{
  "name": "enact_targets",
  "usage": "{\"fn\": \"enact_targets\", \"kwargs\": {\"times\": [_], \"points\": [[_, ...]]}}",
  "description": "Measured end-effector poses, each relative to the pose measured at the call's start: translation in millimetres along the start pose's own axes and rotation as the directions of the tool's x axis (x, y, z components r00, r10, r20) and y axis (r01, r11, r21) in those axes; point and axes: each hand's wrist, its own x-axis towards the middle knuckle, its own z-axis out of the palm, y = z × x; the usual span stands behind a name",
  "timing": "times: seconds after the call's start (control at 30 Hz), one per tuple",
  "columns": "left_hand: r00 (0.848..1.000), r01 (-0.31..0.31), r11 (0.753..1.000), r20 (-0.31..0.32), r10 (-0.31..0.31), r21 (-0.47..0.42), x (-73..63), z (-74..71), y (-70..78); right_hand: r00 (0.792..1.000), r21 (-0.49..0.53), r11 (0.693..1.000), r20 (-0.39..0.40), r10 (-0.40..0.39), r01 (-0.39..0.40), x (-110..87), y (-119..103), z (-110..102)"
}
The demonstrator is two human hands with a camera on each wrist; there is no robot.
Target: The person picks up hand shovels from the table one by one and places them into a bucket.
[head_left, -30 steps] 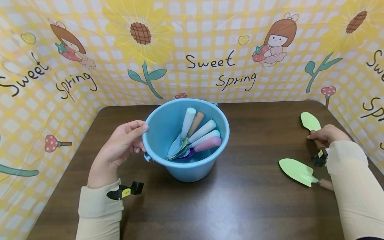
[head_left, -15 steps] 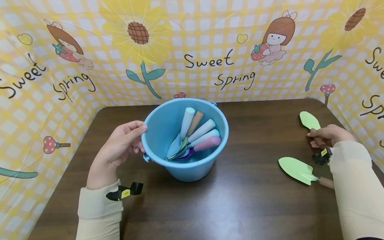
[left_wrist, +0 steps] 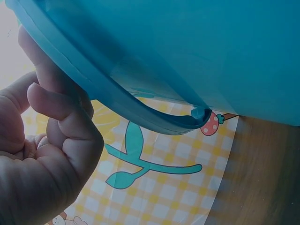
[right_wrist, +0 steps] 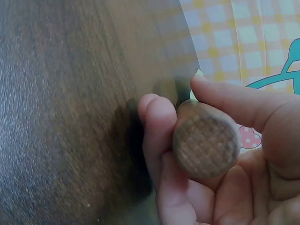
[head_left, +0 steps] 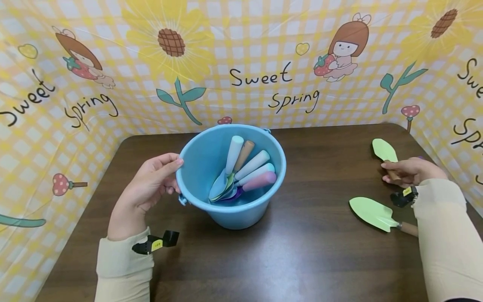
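Note:
A light blue bucket (head_left: 237,216) stands on the table, tilted a little toward the camera. My left hand (head_left: 151,180) pinches its rim at the left, thumb over the edge; in the left wrist view the fingers curl below the rim. Inside lie several small tools with pale blue, brown and pink handles (head_left: 260,181), blades bunched at the lower left. At the far right my right hand (head_left: 413,171) grips the wooden handle (right_wrist: 206,143) of a small green trowel (head_left: 384,150), blade pointing away. Nearer lies a larger green trowel (head_left: 371,213), its handle end hidden behind the right sleeve.
The dark brown wooden table (head_left: 302,260) is bordered at the back and sides by a yellow checked cloth (head_left: 256,37) with printed flowers. A black wrist camera (head_left: 403,197) on the right arm sits just above the larger trowel.
My right hand has closed around the small trowel's handle and shifted it slightly left. My left hand stays on the bucket rim.

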Motion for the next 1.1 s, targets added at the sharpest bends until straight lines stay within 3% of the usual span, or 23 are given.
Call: {"fn": "enact_targets", "kwargs": {"times": [0.37, 0.57, 1.1], "points": [[1.000, 0.005, 1.000, -0.006, -0.006, -0.001, -0.2, -0.1, 0.7, 0.998, 0.055, 0.998, 0.066, -0.004, 0.001, 5.6, -0.5, 2.2], [1.000, 0.006, 1.000, -0.006, -0.006, -0.002, -0.6, 0.6, 0.2, 0.993, 0.026, 1.000, 0.118, -0.012, 0.009, 7.2, 0.5, 2.6], [1.000, 0.015, 1.000, -0.017, -0.015, -0.014, -0.1, 1.1, 0.5, 0.992, 0.062, 0.998, 0.122, -0.039, 0.031, 7.7, -3.4, 7.9]]}}
